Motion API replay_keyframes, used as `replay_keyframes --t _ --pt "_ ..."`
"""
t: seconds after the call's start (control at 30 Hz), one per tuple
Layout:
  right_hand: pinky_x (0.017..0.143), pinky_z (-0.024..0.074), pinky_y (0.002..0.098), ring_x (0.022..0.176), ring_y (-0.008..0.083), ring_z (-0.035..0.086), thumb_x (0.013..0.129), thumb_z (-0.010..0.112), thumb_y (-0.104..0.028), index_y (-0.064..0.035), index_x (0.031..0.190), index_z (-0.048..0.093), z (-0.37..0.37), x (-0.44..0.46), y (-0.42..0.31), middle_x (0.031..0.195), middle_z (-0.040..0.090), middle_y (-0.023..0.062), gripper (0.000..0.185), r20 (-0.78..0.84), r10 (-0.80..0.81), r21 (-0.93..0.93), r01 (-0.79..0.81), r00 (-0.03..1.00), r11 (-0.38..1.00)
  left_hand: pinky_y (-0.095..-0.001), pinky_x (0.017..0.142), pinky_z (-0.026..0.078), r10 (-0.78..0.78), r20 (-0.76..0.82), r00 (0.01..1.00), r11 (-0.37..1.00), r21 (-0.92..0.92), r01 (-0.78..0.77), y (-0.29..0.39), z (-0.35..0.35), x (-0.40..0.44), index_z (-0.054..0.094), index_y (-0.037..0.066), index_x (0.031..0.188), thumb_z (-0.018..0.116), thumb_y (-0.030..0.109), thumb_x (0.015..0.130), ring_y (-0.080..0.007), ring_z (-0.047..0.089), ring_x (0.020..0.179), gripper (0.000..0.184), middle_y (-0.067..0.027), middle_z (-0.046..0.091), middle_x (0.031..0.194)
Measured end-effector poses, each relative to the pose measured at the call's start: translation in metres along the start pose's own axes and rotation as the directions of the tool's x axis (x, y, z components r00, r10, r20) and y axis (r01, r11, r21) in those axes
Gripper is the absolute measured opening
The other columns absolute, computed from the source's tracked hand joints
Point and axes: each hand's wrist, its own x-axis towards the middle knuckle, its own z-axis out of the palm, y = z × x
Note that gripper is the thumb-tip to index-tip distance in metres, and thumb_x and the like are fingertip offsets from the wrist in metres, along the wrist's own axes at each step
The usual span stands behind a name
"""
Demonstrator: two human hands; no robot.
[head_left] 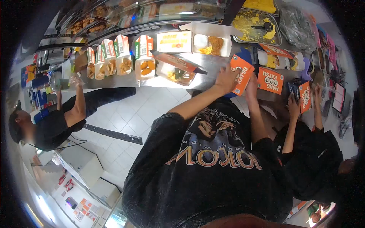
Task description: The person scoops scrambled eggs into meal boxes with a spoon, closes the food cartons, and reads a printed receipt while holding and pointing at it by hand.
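Note:
Above the metal counter's front edge, an orange and blue box (pixel 242 72) is held between my two hands, its printed orange face turned up. My left hand (pixel 227 79) grips its left side with the thumb on the face. My right hand (pixel 251 89) is closed around its lower right edge. A second orange box (pixel 270 80) lies flat just to the right. To the left sits an open box with food (pixel 175 75), its orange lid (pixel 178 62) raised. Behind it, an open white box (pixel 216 45) contains fried chicken, a white mound and yellow food.
Several food boxes (pixel 124 62) line the counter (pixel 131 80) at left. Yellow food and a black scoop lie in a tray (pixel 243 32) behind. At right, a co-worker's hands (pixel 294 107) hold another orange box (pixel 304 97). Another person (pixel 53 127) stands at far left.

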Motion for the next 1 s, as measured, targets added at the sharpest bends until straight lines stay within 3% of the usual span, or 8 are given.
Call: replay_keyframes --t 0.17,0.23,0.33,0.43,0.57,0.67,0.77,1.0 --pt "0.095 0.0464 0.0455 0.115 0.0372 0.06 0.1 0.049 -0.042 -0.0069 0.136 0.049 0.029 -0.005 -0.036 0.128 0.062 0.0178 0.05 -0.096 -0.341 -0.815 0.123 0.935 0.566 -0.0553 0.088 0.051 -0.024 0.095 0.995 0.961 -0.272 0.049 0.004 0.025 0.007 0.041 0.007 0.14 0.068 0.027 0.084 -0.0538 0.058 0.096 0.065 -0.034 0.04 0.123" --pt "0.087 0.0496 0.0489 0.106 0.0419 0.063 0.098 0.053 -0.039 -0.0064 0.134 0.052 0.022 0.001 -0.033 0.116 0.066 0.022 0.048 0.092 -0.467 -0.826 0.329 0.88 0.458 -0.0581 0.094 0.045 -0.033 0.242 0.97 0.971 -0.223 0.089 -0.004 0.015 0.0 0.038 0.011 0.144 0.071 0.035 0.082 -0.0505 0.051 0.114 0.074 -0.0309 0.042 0.126" --pt "0.082 0.0517 0.0479 0.098 0.0401 0.065 0.095 0.056 -0.03 -0.0062 0.125 0.058 0.015 -0.008 -0.038 0.109 0.068 0.0205 0.038 0.367 -0.492 -0.758 0.561 0.789 0.334 -0.0589 0.105 0.034 0.109 0.189 0.976 0.951 0.266 -0.157 0.012 -0.042 -0.015 0.034 0.008 0.148 0.069 0.049 0.081 -0.0437 0.041 0.131 0.085 -0.0283 0.041 0.136" --pt "0.08 0.0515 0.0491 0.094 0.0407 0.065 0.091 0.06 -0.023 -0.0044 0.118 0.059 0.016 0.006 -0.014 0.104 0.068 0.0197 0.034 0.56 -0.461 -0.601 0.72 0.689 0.346 -0.0593 0.108 0.026 0.42 -0.04 0.906 0.846 0.378 -0.376 -0.016 -0.001 -0.006 0.034 0.005 0.148 0.065 0.062 0.078 -0.0357 0.031 0.139 0.096 -0.0223 0.037 0.148" --pt "0.089 0.0459 0.048 0.105 0.0396 0.059 0.088 0.061 -0.017 -0.0014 0.11 0.059 0.013 -0.003 -0.043 0.11 0.064 0.0196 0.027 0.601 -0.556 -0.572 0.795 0.575 0.204 -0.0559 0.111 0.025 0.376 -0.123 0.918 0.875 0.372 -0.309 -0.027 0.014 -0.006 0.038 -0.005 0.141 0.062 0.059 0.083 -0.0372 0.034 0.138 0.089 -0.0217 0.041 0.145" --pt "0.098 0.0416 0.0464 0.11 0.0378 0.053 0.089 0.064 -0.022 -0.0008 0.117 0.059 -0.016 -0.033 -0.043 0.116 0.059 0.018 0.036 0.546 -0.474 -0.713 0.68 0.691 0.171 -0.056 0.111 0.025 0.224 0.118 0.967 0.944 0.221 -0.245 -0.026 -0.002 -0.001 0.04 -0.005 0.14 0.059 0.058 0.086 -0.0378 0.035 0.138 0.085 -0.0225 0.042 0.143" --pt "0.099 0.0408 0.0475 0.112 0.036 0.052 0.087 0.068 -0.023 -0.0026 0.124 0.06 -0.023 -0.052 -0.032 0.119 0.057 0.0155 0.043 0.498 -0.582 -0.669 0.712 0.643 0.214 -0.0571 0.109 0.027 0.425 0.008 0.905 0.863 0.299 -0.407 -0.038 0.012 -0.007 0.041 -0.005 0.14 0.058 0.06 0.087 -0.0379 0.037 0.135 0.086 -0.0228 0.045 0.138" --pt "0.096 0.0415 0.0464 0.108 0.0348 0.053 0.084 0.072 -0.024 -0.0044 0.122 0.062 -0.01 -0.019 -0.022 0.114 0.057 0.0144 0.043 0.472 -0.576 -0.655 0.703 0.668 0.278 -0.0638 0.107 0.026 0.379 -0.064 0.923 0.885 0.317 -0.342 -0.033 0.005 -0.02 0.032 -0.005 0.147 0.068 0.077 0.062 -0.0375 0.038 0.133 0.124 -0.0214 0.045 0.135"
